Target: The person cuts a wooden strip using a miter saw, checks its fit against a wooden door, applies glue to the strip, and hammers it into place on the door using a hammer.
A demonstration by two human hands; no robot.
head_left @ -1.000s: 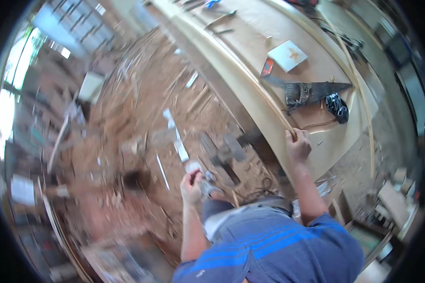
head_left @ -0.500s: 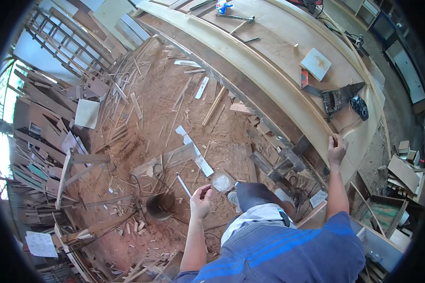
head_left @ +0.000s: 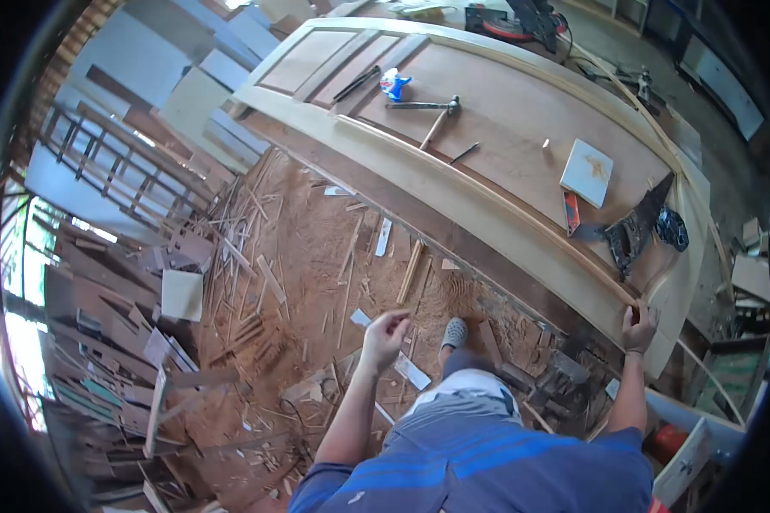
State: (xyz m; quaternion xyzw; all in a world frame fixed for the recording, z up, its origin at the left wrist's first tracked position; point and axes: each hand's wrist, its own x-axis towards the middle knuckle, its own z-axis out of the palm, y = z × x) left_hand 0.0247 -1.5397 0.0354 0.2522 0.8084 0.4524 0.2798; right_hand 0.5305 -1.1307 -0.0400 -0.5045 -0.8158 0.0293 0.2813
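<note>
My right hand (head_left: 638, 328) is at the near end of a long wooden strip (head_left: 498, 197), fingers closed on it. The strip lies along the near side of a large panelled wooden door (head_left: 496, 115). Away from the door, my left hand (head_left: 385, 340) is raised over the littered floor, its fingers curled together; whatever they may hold is too small to make out. Close to my right hand on the door lie a black-handled saw (head_left: 629, 235), a black plastic bundle (head_left: 672, 229) and an orange-and-grey square (head_left: 571, 212). A hammer (head_left: 435, 131) lies further off.
On the door are a stained white tile (head_left: 587, 173), a blue-and-white packet (head_left: 393, 85) and dark pliers-like tools (head_left: 356, 83). Sawdust and offcuts cover the floor (head_left: 308, 248). Boards (head_left: 103, 342) lean at the left. A power saw (head_left: 522, 26) stands behind the door.
My view has shifted, and more of the door's far end shows. My right hand remains at the strip's near end. My left hand stays raised with curled fingers; one foot has stepped forward.
</note>
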